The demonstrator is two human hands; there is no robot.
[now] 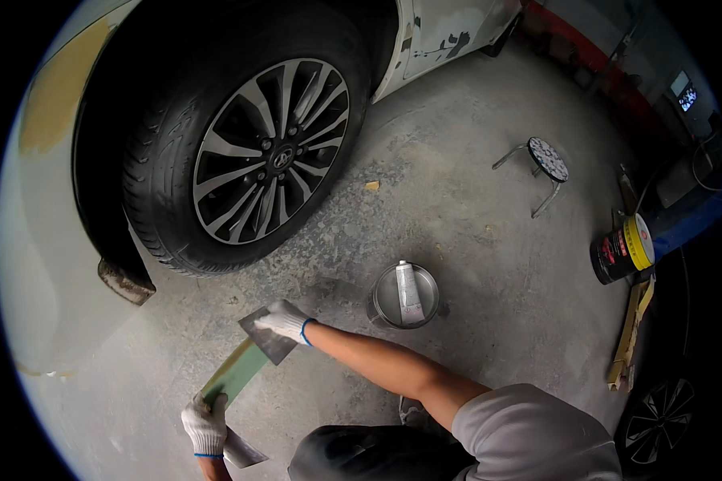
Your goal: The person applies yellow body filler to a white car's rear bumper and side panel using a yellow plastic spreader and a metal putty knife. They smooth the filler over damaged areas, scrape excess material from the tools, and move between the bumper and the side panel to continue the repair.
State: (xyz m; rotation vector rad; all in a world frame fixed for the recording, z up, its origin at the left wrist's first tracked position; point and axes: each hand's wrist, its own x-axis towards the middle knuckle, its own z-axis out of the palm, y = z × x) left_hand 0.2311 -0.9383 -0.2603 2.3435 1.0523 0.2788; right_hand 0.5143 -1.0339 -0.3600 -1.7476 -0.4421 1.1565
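My left hand (206,425), in a white knitted glove, is closed on the lower end of a long green board (237,370). A yellowish smear shows on the board near my thumb. A grey flat metal blade (245,450) sticks out below that hand; whether the same fingers hold it I cannot tell. My right hand (282,319), gloved alike with a blue cuff, grips a flat metal putty spreader (273,343). The spreader's edge overlaps the board's upper end. Ahead and to the right, a silver tube (408,293) lies across the top of a round metal can (385,301).
A white car's front wheel (273,160) stands at the upper left, beside a fender (40,264) with a tan patch. On the right are a small round stool (548,159), a black bucket with a yellow band (622,250) and a loose wheel (659,421). A tan scrap (372,185) lies on the concrete.
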